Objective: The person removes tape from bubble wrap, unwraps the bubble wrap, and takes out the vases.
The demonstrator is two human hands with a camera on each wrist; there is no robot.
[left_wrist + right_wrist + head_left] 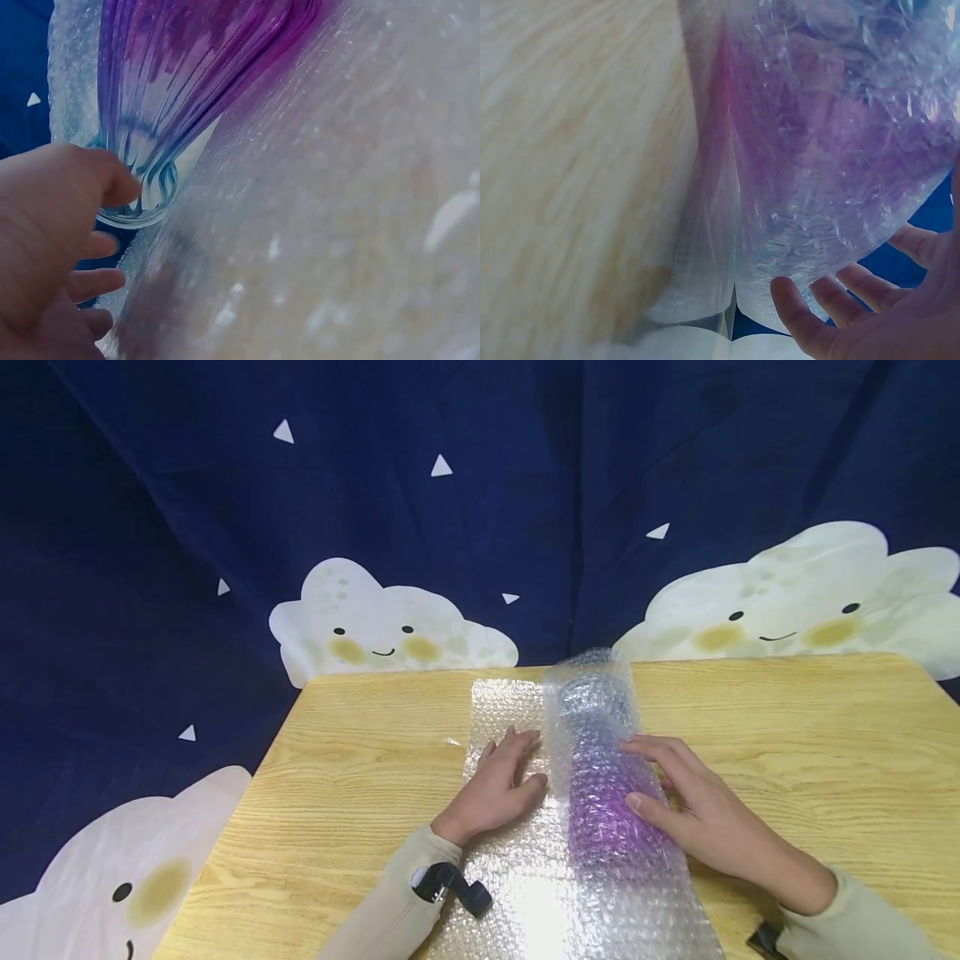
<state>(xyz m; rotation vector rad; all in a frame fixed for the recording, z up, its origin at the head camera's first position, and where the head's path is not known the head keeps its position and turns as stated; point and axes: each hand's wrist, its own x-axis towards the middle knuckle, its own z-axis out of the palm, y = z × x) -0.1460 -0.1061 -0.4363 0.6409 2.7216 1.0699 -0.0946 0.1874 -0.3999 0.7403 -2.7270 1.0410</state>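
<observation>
Possibly the vase [169, 82], upper left in left-wrist view, could slip if wrap [630, 914] slackens. Left hand [495, 789] and right hand [705, 810] lie spread.

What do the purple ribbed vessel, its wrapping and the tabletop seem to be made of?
Purple ribbed vessel: likely glass, possibly plastic; glossy and see-through. Wrapping: apparently clear, shiny plastic bubble wrap, given its bumpy, glinting surface. Tabletop: wood or wood-look laminate, smooth-looking, with yellowish grain.
</observation>
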